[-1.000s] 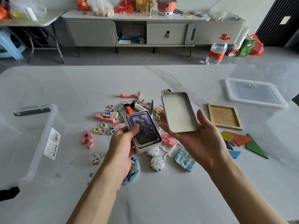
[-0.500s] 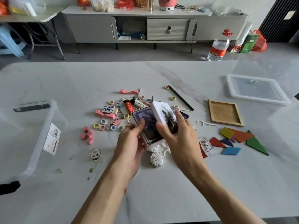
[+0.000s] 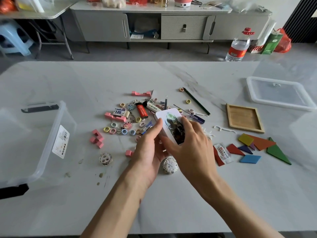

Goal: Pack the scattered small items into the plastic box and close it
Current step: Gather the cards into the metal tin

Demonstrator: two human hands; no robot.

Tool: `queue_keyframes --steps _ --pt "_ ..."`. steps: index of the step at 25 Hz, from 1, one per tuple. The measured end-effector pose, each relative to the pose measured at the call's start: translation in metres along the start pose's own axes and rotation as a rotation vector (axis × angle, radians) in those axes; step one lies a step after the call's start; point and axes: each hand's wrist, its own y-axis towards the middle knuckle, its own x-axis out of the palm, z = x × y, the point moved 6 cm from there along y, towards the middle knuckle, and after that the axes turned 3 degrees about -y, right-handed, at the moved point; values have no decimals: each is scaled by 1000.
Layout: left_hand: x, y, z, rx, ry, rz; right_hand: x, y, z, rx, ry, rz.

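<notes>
Above the middle of the table, both hands hold a small white tin (image 3: 171,124) with a picture on its lid. My left hand (image 3: 151,146) grips it from below and the left, thumb on the lid's edge. My right hand (image 3: 190,143) lies over the lid, fingers curled round its right side. The lid sits on the tin. Small items lie scattered behind it: coloured rings (image 3: 109,129), pink blocks (image 3: 97,140), an orange lighter (image 3: 142,111), an eraser (image 3: 120,112). The clear plastic box (image 3: 42,143) stands open at the left; its lid (image 3: 279,93) lies far right.
A wooden tray (image 3: 244,118) and coloured tangram pieces (image 3: 262,148) lie at the right. A pencil (image 3: 196,101), floss picks (image 3: 224,129), a packet (image 3: 222,152) and round badges (image 3: 105,158) are also on the table. A bottle (image 3: 237,47) stands beyond the far edge.
The lid, held apart in my right hand a second ago, has come down onto the tin. Both hands now hold the closed tin together.
</notes>
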Motion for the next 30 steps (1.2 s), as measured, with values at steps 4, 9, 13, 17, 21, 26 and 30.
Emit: queue_keyframes --steps 4,9,13,17,21,26,30 --pt "-4 1 5 54 24 45 6 0 -6 -88 -81 19" --pt "-16 0 15 158 26 161 18 5 11 98 529 -240" --pt "-28 -2 24 214 98 249 35 -3 19 388 1111 -577" --pt "-50 -11 50 258 411 342 23 3 12 197 1082 -615" --pt "-67 -31 72 337 900 431 17 -20 -10 75 902 -585" --pt "-74 -72 81 358 811 533 9 -64 -58 113 1008 -612" --pt "-79 -113 111 296 696 469 -14 -75 -99 80 974 -628"
